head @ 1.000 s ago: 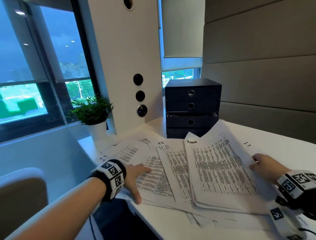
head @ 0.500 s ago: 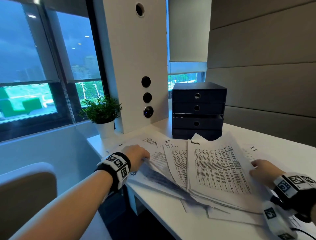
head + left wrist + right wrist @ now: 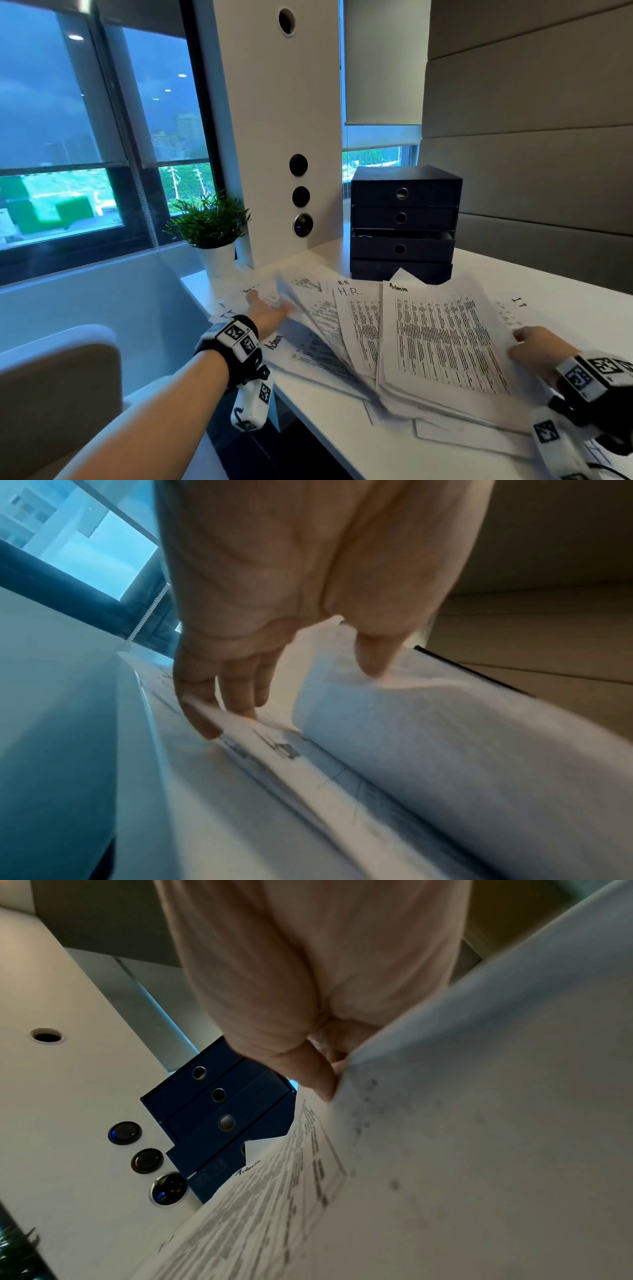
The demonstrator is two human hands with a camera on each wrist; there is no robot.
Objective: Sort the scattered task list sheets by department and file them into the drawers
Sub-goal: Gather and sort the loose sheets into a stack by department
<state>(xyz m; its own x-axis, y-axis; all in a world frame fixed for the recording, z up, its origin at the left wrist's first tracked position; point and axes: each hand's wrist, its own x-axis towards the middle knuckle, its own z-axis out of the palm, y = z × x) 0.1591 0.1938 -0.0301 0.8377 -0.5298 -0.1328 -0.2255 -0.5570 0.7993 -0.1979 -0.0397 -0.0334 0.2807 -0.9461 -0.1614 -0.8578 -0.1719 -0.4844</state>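
Observation:
Printed task sheets are fanned over the white desk (image 3: 342,442). An "Admin" stack (image 3: 442,346) lies on top at centre, an "H.R." sheet (image 3: 356,308) is to its left and an "I.T" sheet (image 3: 513,308) to its right. My left hand (image 3: 270,313) reaches in under the raised left edges of the sheets; in the left wrist view my left hand (image 3: 267,685) has straight fingers on the flat sheets and its thumb against a curled-up sheet (image 3: 411,737). My right hand (image 3: 537,346) pinches the Admin stack's right edge (image 3: 428,1123). The dark blue drawer unit (image 3: 404,222) stands behind.
A small potted plant (image 3: 210,229) sits at the desk's far left corner beside a white pillar (image 3: 281,137) with round buttons. A padded wall panel (image 3: 531,154) backs the desk. A chair back (image 3: 58,383) is at the lower left. The unit's third drawer shows a gap above it.
My left hand moved forward off the top of the left sheets and slid beneath them, lifting their edges. The right hand stayed on the Admin stack's edge. The head view tilted upward.

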